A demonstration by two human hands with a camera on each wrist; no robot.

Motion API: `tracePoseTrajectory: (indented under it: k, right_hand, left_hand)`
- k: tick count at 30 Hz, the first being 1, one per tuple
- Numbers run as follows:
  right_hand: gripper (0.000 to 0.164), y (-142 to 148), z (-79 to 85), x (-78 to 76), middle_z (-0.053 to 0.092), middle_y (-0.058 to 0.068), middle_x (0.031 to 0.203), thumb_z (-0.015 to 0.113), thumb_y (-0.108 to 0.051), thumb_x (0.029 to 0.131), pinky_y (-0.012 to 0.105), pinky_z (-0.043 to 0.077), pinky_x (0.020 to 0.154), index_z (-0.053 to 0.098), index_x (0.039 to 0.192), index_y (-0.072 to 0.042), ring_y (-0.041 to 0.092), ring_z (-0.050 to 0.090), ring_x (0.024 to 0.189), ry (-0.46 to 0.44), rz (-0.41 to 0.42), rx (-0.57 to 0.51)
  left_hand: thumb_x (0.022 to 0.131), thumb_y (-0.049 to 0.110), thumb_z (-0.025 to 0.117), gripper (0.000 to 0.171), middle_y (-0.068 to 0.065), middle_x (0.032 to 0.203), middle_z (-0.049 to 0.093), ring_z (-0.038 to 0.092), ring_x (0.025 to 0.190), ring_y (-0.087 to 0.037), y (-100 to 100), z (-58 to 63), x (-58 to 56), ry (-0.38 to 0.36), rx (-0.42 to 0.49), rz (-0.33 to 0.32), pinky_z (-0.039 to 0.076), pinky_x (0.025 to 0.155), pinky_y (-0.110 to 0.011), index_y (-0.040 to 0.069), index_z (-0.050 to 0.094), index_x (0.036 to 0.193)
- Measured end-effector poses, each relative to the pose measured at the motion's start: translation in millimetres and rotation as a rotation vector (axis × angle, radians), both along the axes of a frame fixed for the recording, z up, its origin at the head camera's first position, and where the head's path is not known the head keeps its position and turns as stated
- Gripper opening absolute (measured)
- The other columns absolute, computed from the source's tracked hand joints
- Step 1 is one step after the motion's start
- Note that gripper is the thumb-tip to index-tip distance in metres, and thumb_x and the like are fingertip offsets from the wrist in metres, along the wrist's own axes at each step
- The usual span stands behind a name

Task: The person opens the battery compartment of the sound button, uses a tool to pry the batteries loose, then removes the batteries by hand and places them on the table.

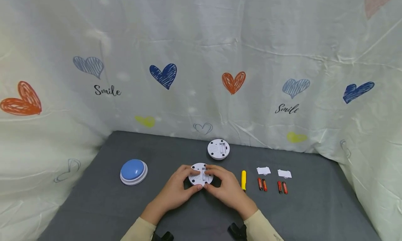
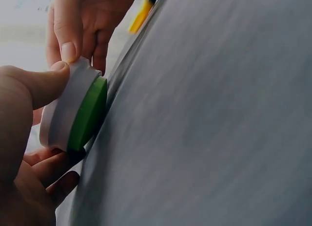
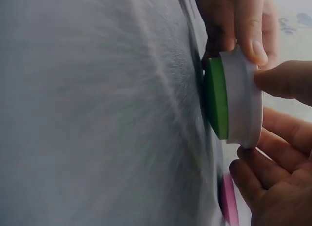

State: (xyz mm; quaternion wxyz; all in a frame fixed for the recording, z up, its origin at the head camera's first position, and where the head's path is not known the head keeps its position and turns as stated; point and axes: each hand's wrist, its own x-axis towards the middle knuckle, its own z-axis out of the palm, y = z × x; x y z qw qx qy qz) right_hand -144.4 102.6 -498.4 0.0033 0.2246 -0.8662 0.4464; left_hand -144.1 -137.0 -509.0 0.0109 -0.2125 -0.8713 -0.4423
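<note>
A round white push button (image 1: 197, 180) lies upside down between both hands, its battery compartment facing up and uncovered. Its green cap (image 2: 88, 114) is underneath, close against the grey cloth in the wrist views. My left hand (image 1: 176, 191) grips the left side of the base, thumb at the near edge and fingers round the far side. On the other side my right hand (image 1: 228, 189) holds it, thumb at the near rim and a finger over the battery compartment. Both thumbs almost meet at the near edge.
Behind the hands lies another upturned push button (image 1: 214, 151), and a pink cap (image 3: 229, 199) shows in the right wrist view. A blue-topped button (image 1: 132, 169) stands at left. To the right are a yellow-handled screwdriver (image 1: 243, 180), white covers (image 1: 284, 173) and red batteries (image 1: 280, 187).
</note>
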Motion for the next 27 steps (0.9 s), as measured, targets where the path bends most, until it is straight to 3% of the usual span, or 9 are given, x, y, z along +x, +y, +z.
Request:
tracePoseTrajectory:
  k: [7,13,18,21,27]
  right_hand:
    - [0.038,-35.8,4.7,-33.2,0.061,0.004,0.157,0.079,-0.016,0.099,0.048,0.046,0.118,0.075,0.136,-0.008,0.023,0.054,0.147,0.03,-0.017,0.033]
    - [0.041,-59.4,11.2,-56.7,0.058,0.011,0.16,0.071,-0.012,0.098,0.053,0.043,0.12,0.073,0.137,-0.003,0.03,0.052,0.15,0.038,-0.044,0.038]
    - [0.043,-69.2,-0.4,-80.0,0.057,0.013,0.16,0.066,-0.013,0.098,0.056,0.044,0.118,0.072,0.139,-0.004,0.034,0.052,0.15,0.078,-0.07,0.026]
    - [0.045,-72.4,-7.3,-88.2,0.056,0.013,0.161,0.064,-0.012,0.098,0.055,0.044,0.118,0.07,0.141,-0.003,0.034,0.051,0.15,0.09,-0.084,0.002]
    - [0.046,-77.5,-4.3,-80.3,0.053,0.014,0.164,0.061,-0.008,0.099,0.057,0.039,0.122,0.067,0.144,-0.001,0.037,0.044,0.155,0.071,-0.09,-0.026]
  left_hand:
    - [0.096,0.021,0.087,0.042,-0.014,0.15,0.061,0.057,0.142,-0.038,-23.5,-6.4,-32.2,0.08,0.0,0.054,0.045,0.116,-0.06,0.011,0.071,0.134]
    - [0.097,0.018,0.085,0.041,-0.02,0.152,0.06,0.053,0.145,-0.044,-34.0,-2.0,-59.5,0.091,-0.025,0.076,0.042,0.118,-0.064,0.008,0.07,0.134]
    - [0.099,0.02,0.084,0.044,-0.021,0.152,0.058,0.056,0.141,-0.043,-35.5,1.6,-76.6,0.087,-0.02,0.095,0.046,0.114,-0.062,0.006,0.069,0.138]
    - [0.1,0.022,0.082,0.046,-0.021,0.152,0.056,0.056,0.139,-0.043,-34.0,1.3,-81.3,0.072,-0.02,0.114,0.047,0.113,-0.061,0.006,0.068,0.141]
    - [0.102,0.022,0.08,0.048,-0.023,0.156,0.052,0.053,0.143,-0.044,-33.4,-1.3,-78.6,0.023,-0.047,0.138,0.044,0.115,-0.063,0.008,0.066,0.145]
